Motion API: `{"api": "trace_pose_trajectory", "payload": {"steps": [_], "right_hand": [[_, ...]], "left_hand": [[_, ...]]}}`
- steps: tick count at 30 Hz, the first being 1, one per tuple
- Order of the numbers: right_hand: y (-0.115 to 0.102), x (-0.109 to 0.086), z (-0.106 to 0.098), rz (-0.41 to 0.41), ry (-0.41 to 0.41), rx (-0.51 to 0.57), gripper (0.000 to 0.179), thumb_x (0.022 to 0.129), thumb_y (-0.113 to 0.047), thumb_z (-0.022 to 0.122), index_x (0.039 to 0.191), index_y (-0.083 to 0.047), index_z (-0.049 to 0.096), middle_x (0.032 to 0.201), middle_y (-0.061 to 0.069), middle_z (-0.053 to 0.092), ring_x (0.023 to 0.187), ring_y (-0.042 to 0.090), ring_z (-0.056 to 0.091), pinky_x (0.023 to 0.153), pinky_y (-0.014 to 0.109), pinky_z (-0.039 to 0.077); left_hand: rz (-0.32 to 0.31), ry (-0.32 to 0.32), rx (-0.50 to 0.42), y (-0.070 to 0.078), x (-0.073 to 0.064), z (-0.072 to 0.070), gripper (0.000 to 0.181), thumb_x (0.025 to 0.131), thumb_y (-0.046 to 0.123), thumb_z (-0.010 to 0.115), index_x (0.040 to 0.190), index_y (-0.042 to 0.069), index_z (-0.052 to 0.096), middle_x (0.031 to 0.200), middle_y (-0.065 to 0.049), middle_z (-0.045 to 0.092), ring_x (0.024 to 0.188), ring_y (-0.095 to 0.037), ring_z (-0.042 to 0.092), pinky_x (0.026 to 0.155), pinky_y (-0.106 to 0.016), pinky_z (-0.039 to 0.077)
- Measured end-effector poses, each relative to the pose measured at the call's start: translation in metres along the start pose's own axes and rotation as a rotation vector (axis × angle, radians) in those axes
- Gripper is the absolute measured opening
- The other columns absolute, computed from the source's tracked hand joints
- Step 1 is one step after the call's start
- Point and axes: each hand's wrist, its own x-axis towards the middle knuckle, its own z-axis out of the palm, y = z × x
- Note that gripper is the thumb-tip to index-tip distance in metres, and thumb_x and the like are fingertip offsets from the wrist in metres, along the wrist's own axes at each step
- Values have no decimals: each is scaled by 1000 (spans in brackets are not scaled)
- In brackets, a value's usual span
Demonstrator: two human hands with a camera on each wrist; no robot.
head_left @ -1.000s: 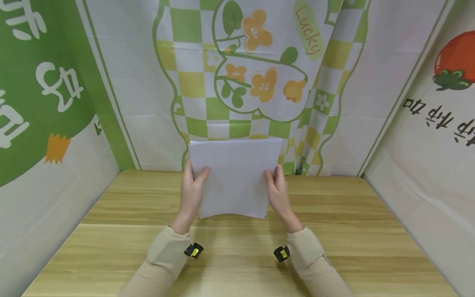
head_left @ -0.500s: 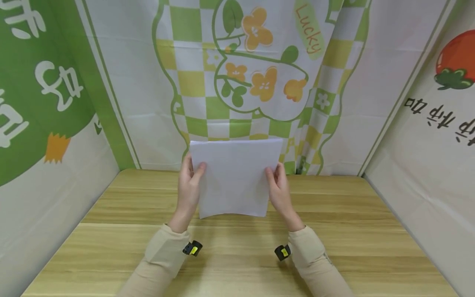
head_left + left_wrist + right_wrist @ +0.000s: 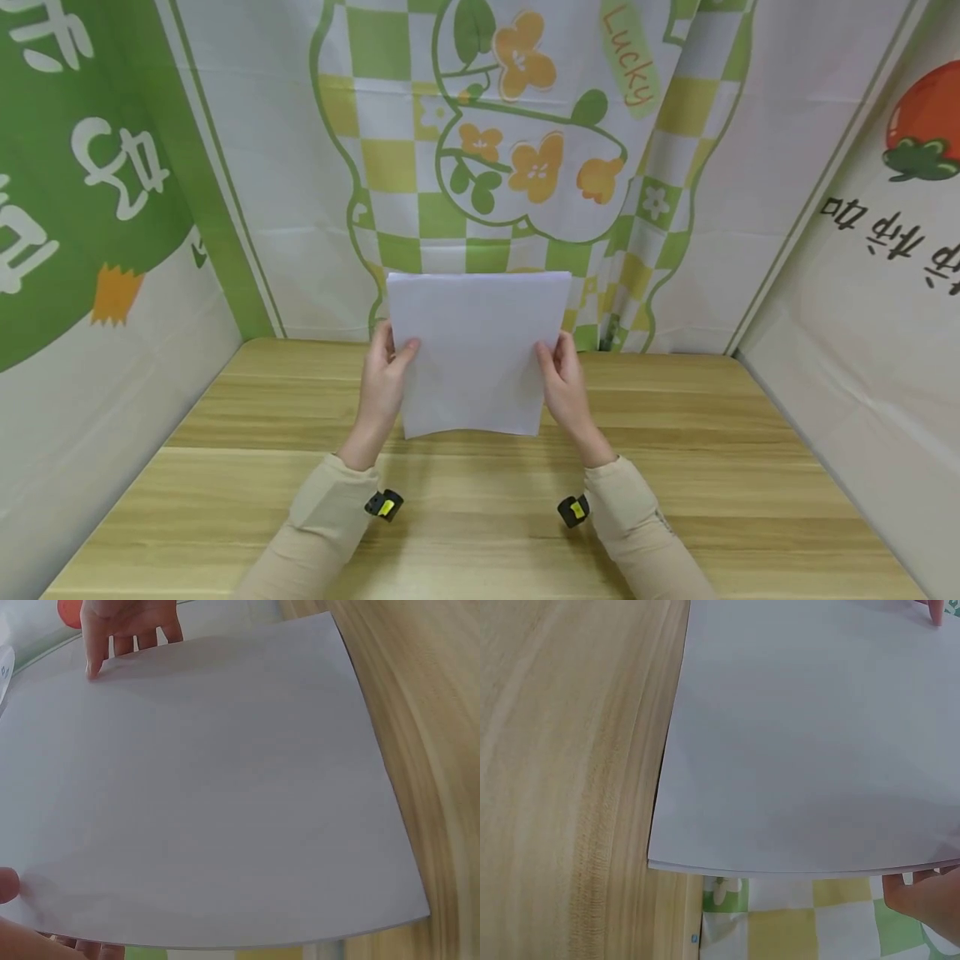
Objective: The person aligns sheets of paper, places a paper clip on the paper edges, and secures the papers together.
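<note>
A: What differs here from the frames just preceding?

B: Little. The white paper stack [image 3: 477, 358] remains between the two hands, its upper edge now slightly higher against the checked backdrop [image 3: 384, 165]. The backdrop also sits a little higher in the head view, so part of the shift probably belongs to the camera.

A: How does each hand stand?

B: The left hand [image 3: 381, 387] is partly closed on the left side of the stack, thumb on the near face, other fingers behind. The right hand [image 3: 564, 393] mirrors it at the right side. Each pinches the stack; neither lets go.

A: Where is the stack?

B: Near the middle of the head view, tilted up, with its upper edge before the backdrop and its gently bowed lower edge seen against the wooden tabletop [image 3: 480, 525]. Whether that edge touches the wood cannot be told.

A: Is it a single sheet?

B: Probably not. The right wrist view shows a thin, layered rim along one side, which suggests several sheets; their number cannot be read.

A: What does the change mean for the work?

B: By judgement, a small adjustment of lift or tilt within one steady two-handed hold, rather than a new step. Both side edges stay supported, and the stack appears well aligned.
</note>
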Motion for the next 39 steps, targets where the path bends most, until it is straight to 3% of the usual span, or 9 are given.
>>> {"api": "trace_pose_trajectory", "payload": {"steps": [4, 9, 16, 20, 23, 26, 28, 39], "right_hand": [[15, 2, -2, 9, -16, -9, 32, 100, -8, 44, 127, 6, 38, 121, 26, 53, 108, 22, 52, 85, 19, 44], [21, 1, -2, 19, -31, -17, 31, 99, -6, 45, 127, 6, 39, 121, 26, 54, 107, 25, 52, 83, 18, 43], [29, -3, -4, 47, -69, -84, 36, 99, -6, 45, 132, 7, 39, 122, 27, 54, 104, 22, 50, 81, 16, 41], [18, -7, -5, 62, -90, -111, 34, 98, -1, 44, 130, 10, 40, 120, 28, 54, 106, 25, 50, 83, 17, 41], [6, -10, -3, 55, -99, -145, 24, 98, 2, 43, 119, 12, 44, 95, 23, 53, 88, 21, 50, 73, 18, 39], [-1, -10, -2, 60, -97, -168, 13, 98, 3, 42, 106, 12, 44, 75, 10, 37, 70, 13, 37, 63, 21, 32], [-2, -11, -1, 69, -95, -176, 9, 98, 2, 41, 101, 11, 42, 72, 5, 30, 65, 11, 31, 60, 22, 29], [-6, -12, 0, 41, -67, -168, 12, 98, 3, 42, 90, 10, 37, 70, 3, 27, 62, 10, 29, 59, 22, 28]], "left_hand": [[-78, -22, 21, -5, 0, -2, 36, 96, 3, 48, 131, -2, 42, 123, -20, 53, 100, -10, 53, 85, -21, 43], [-158, -76, 27, -12, 0, -4, 41, 96, 2, 45, 136, -4, 39, 131, -23, 48, 114, -23, 48, 97, -29, 38], [-210, -100, 9, -22, -1, -7, 42, 91, -6, 42, 133, -9, 43, 136, -27, 46, 123, -31, 44, 107, -42, 31], [-247, -131, 12, -23, -3, -9, 43, 92, -6, 37, 135, -10, 39, 138, -27, 43, 126, -33, 41, 110, -46, 28], [-252, -140, 17, -24, -5, -9, 42, 94, -5, 34, 136, -7, 39, 136, -26, 45, 124, -34, 43, 108, -48, 31], [-247, -130, 27, -24, -6, -7, 41, 95, -4, 33, 135, -6, 41, 134, -26, 47, 122, -35, 45, 106, -48, 34], [-237, -123, 28, -24, -7, -6, 41, 95, -4, 33, 136, -5, 40, 136, -26, 46, 124, -36, 45, 107, -49, 33], [-203, -81, -25, -19, -14, 2, 41, 96, -4, 31, 136, -4, 40, 137, -23, 46, 127, -32, 43, 110, -48, 29]]}}
